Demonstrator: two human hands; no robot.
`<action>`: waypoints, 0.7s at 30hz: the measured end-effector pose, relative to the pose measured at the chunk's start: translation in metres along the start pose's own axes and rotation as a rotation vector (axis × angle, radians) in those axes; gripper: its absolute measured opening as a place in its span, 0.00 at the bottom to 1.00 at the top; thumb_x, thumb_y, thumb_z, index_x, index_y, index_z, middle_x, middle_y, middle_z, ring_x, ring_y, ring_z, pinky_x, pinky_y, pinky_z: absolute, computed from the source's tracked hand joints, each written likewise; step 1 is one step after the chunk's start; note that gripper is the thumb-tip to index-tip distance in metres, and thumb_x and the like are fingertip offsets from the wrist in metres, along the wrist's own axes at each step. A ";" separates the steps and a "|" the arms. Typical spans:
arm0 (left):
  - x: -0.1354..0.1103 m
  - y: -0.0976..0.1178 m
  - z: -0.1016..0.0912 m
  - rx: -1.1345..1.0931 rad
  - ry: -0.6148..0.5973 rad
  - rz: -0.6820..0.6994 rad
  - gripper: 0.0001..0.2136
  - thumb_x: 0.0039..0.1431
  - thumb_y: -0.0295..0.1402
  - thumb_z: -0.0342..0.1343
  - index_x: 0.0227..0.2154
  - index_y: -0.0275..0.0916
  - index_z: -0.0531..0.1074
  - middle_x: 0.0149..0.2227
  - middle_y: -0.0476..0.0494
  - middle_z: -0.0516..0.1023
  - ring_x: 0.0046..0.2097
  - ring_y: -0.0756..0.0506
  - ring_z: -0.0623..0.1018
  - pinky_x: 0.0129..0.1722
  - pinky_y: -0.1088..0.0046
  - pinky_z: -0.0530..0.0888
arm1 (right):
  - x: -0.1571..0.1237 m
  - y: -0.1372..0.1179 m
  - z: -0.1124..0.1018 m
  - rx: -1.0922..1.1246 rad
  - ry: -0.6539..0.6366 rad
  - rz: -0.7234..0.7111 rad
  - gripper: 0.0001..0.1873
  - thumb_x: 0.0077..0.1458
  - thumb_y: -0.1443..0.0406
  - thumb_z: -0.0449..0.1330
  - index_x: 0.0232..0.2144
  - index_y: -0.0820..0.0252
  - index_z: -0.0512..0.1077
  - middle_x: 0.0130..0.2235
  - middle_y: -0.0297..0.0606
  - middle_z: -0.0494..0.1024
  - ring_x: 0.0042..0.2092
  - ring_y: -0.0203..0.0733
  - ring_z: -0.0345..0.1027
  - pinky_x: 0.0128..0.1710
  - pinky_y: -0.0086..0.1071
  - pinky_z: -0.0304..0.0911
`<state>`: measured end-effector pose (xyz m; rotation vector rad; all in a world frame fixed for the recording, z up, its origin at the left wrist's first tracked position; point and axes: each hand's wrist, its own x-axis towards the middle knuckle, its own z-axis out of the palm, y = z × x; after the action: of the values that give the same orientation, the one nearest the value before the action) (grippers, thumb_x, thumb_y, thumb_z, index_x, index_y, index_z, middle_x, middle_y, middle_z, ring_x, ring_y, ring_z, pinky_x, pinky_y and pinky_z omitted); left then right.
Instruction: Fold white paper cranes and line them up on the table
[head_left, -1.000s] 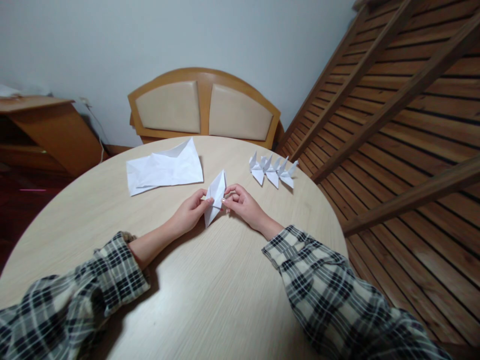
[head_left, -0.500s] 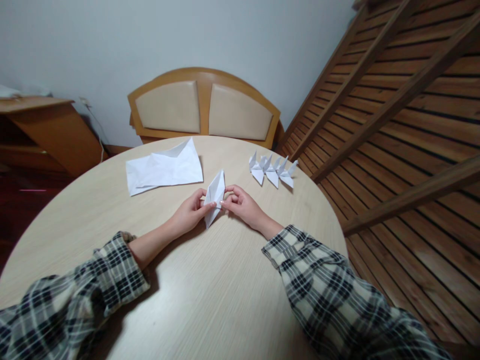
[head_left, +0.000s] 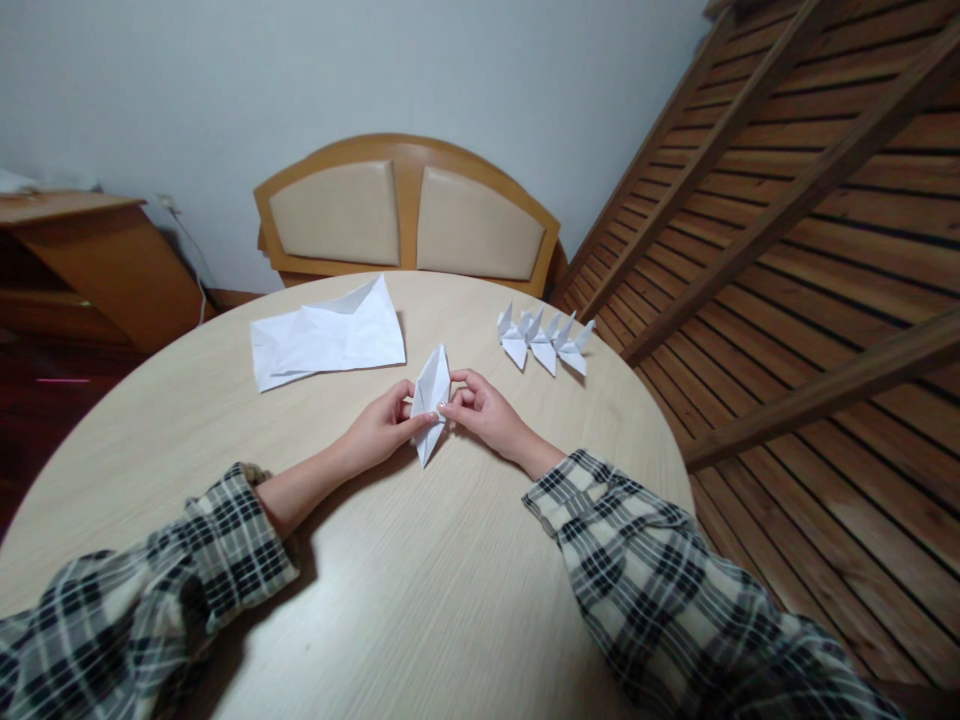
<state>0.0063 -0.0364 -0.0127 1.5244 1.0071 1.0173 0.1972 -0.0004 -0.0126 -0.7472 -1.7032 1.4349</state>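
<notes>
A white folded paper piece [head_left: 431, 395], long and pointed at both ends, stands on edge near the middle of the round light-wood table [head_left: 420, 590]. My left hand [head_left: 384, 427] pinches its left side and my right hand [head_left: 480, 408] pinches its right side, fingers closed on the folds. Both forearms in plaid sleeves rest on the table.
A pile of loose white paper sheets [head_left: 326, 338] lies at the far left of the table. Several finished folded paper cranes [head_left: 545, 342] stand in a row at the far right. A wooden chair back [head_left: 405, 215] is behind the table. A slatted wooden structure [head_left: 787, 200] rises on the right.
The folded paper has narrowed and shifted slightly towards me between my fingers. My hands stayed in about the same place.
</notes>
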 end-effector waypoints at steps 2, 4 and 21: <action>0.000 -0.001 0.000 0.000 0.004 0.003 0.16 0.55 0.42 0.63 0.36 0.39 0.63 0.29 0.48 0.78 0.29 0.47 0.78 0.27 0.74 0.69 | 0.000 0.000 0.001 -0.025 0.008 -0.013 0.20 0.52 0.60 0.64 0.45 0.55 0.63 0.22 0.21 0.65 0.25 0.34 0.61 0.28 0.30 0.58; 0.001 -0.002 0.000 -0.004 0.009 0.007 0.16 0.55 0.42 0.63 0.36 0.39 0.63 0.29 0.49 0.77 0.29 0.47 0.77 0.27 0.74 0.69 | -0.001 -0.002 0.003 -0.077 0.036 -0.043 0.17 0.53 0.60 0.63 0.44 0.55 0.64 0.22 0.22 0.65 0.25 0.34 0.61 0.29 0.30 0.59; 0.002 -0.001 0.001 0.041 0.025 0.035 0.17 0.56 0.43 0.62 0.40 0.37 0.67 0.27 0.52 0.71 0.27 0.50 0.71 0.26 0.75 0.66 | -0.006 -0.016 0.007 -0.596 0.286 -0.419 0.02 0.57 0.64 0.61 0.33 0.55 0.72 0.37 0.37 0.70 0.43 0.43 0.66 0.48 0.41 0.64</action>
<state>0.0079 -0.0346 -0.0135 1.5716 1.0273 1.0483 0.1946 -0.0122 0.0020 -0.7941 -1.9235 0.5049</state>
